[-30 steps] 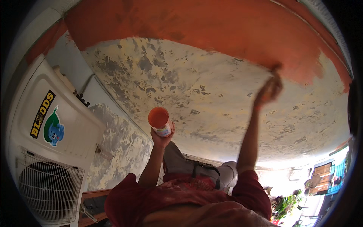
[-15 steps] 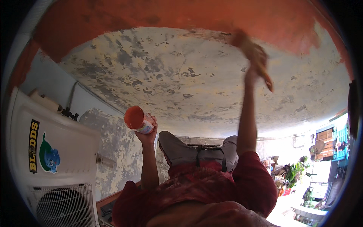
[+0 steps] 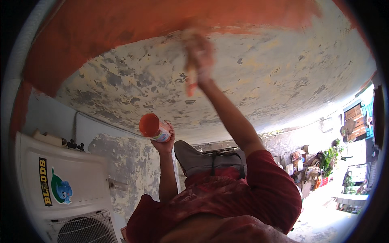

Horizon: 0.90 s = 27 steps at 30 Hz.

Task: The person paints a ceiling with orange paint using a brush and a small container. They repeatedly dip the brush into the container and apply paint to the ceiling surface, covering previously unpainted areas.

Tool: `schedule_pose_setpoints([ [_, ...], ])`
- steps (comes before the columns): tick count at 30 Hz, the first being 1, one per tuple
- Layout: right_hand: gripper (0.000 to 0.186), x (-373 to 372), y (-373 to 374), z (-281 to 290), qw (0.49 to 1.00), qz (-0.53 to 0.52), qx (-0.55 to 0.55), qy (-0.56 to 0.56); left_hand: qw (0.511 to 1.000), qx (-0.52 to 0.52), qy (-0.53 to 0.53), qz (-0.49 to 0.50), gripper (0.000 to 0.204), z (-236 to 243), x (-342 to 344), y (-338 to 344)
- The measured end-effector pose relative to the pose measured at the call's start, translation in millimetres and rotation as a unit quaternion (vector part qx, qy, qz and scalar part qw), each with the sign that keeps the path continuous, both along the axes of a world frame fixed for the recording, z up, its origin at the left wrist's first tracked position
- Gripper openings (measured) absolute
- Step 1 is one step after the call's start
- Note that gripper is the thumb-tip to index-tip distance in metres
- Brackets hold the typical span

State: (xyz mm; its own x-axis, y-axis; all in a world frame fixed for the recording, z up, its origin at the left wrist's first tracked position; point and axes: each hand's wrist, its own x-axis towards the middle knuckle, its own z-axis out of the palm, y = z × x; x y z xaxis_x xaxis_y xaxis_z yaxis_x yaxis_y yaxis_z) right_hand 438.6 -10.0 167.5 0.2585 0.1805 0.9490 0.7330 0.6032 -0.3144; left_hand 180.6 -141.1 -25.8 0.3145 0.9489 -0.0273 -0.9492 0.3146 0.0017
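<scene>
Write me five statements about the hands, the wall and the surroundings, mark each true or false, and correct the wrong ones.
1. The left hand holds a container that is orange inside. True.
2. The right hand, blurred in this view, holds a brush. True.
3. Orange paint covers the whole wall. False: below the orange area, the wall is mottled pale, grey and yellowish.
4. The air-conditioner unit is on the right side of the picture. False: it is on the left side.
5. The person wears a dark red shirt. True.
</scene>
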Motion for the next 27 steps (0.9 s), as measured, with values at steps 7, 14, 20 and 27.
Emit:
schedule_pose_setpoints([
  [7,0.041,-14.1,-16.9,44.2,0.963,0.242,0.054,-0.11,1.0,-0.011,0.016,0.004,0.053,9.2,12.8,-5.1],
  [14,0.029,295.1,-60.0,12.5,0.97,-0.017,0.085,0.228,0.999,-0.027,0.036,-0.012,0.059,7.3,27.0,-11.2],
  [20,0.024,315.5,-90.8,47.9,0.929,-0.178,0.199,0.257,0.998,-0.04,0.016,-0.037,0.07,3.9,47.1,-1.3],
  [27,0.028,80.2,-9.6,6.4,0.989,0.021,0.146,0.011,0.999,-0.028,0.021,-0.013,0.068,21.4,55.1,-3.9],
])
